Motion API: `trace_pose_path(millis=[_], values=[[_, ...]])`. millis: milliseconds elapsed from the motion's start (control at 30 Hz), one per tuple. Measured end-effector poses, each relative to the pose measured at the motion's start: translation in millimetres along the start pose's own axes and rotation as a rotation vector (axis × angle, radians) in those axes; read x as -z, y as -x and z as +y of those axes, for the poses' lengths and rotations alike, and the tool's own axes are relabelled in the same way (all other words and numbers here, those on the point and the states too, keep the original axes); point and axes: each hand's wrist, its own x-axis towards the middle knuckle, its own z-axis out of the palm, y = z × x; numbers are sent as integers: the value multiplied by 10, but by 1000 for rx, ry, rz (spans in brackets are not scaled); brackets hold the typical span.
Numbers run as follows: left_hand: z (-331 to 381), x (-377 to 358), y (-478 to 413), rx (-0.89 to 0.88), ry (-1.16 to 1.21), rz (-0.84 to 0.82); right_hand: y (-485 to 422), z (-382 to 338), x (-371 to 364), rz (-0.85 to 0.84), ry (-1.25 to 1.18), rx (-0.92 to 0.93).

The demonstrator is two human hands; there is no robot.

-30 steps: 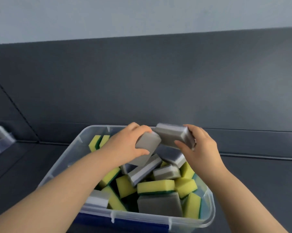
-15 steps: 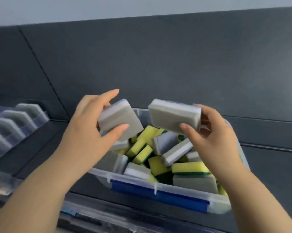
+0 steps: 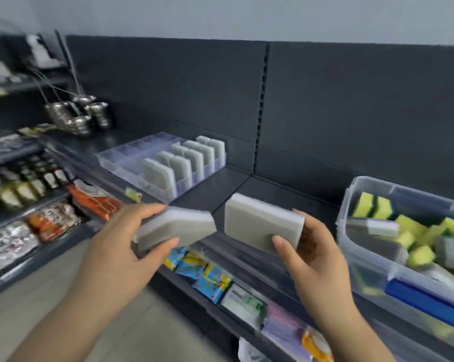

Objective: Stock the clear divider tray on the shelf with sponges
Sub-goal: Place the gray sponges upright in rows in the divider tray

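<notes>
Left grip (image 3: 121, 239) was closed on a grey sponge (image 3: 176, 228). The thumb (image 3: 166, 244) pressed its near side and the fingers (image 3: 147, 209) lay over its top. Most of that sponge stuck out to the right of the hand. Right grip (image 3: 314, 257) was closed on a second grey sponge (image 3: 262, 223). Its thumb (image 3: 280, 244) sat on the front face near the bottom corner, and the fingers were curled behind the right edge. This sponge stuck out up and to the left of the hand. The two sponges were held side by side, close together but not touching.

Under the hands was a lower shelf (image 3: 246, 259) with blue and yellow packets (image 3: 210, 278) on it. To the right, a clear bin (image 3: 356, 194) with a blue clip sat on the dark shelf (image 3: 220, 184). It held loose sponges (image 3: 408, 228), yellow and grey, all mixed up.

Farther back and to the left, well apart from both hands, the clear divider tray (image 3: 121, 163) stood on the same shelf. Pale standing sponges (image 3: 173, 168) filled the slots on its right side, in rows. The slots on its left side looked bare, though it was blurry there. Far off at the left end stood some shiny metal pots (image 3: 82, 113).
</notes>
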Motion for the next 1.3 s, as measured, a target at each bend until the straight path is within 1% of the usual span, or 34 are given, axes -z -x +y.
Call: trace_pose_path(millis=[100,233,400,567,767,833,900,967,1133,1233,1300], values=[[-365,274,41,131,31,66,3,-23,-431,-59,0,-13],[-643,522,-31,191,-8,151,-116,-48,-877,-111,-8,-2],[-946,521,-290,221,26,108,-462,2,-1266,-140,-25,-10],[-1364,325,-821,195,25,74,-1051,182,-1625,-61,-31,9],[-1814,164,-1747,171,-44,-19,-1944,278,-2038,22,-73,16],[-1904,165,-2004,164,-69,-16,-2178,254,-2138,34,-82,21],[-2022,148,-2276,169,-80,23,-2471,260,-2251,66,-75,24],[-2155,112,-2457,185,-50,67,-2685,285,-2337,95,-73,19],[-2477,-22,-2756,241,66,77,-2923,391,-2492,151,-45,-16],[-2643,-137,-2996,229,115,59,-3020,452,-2575,188,-12,-25],[-2732,-213,-3169,214,144,13,-3079,458,-2612,238,10,-3]])
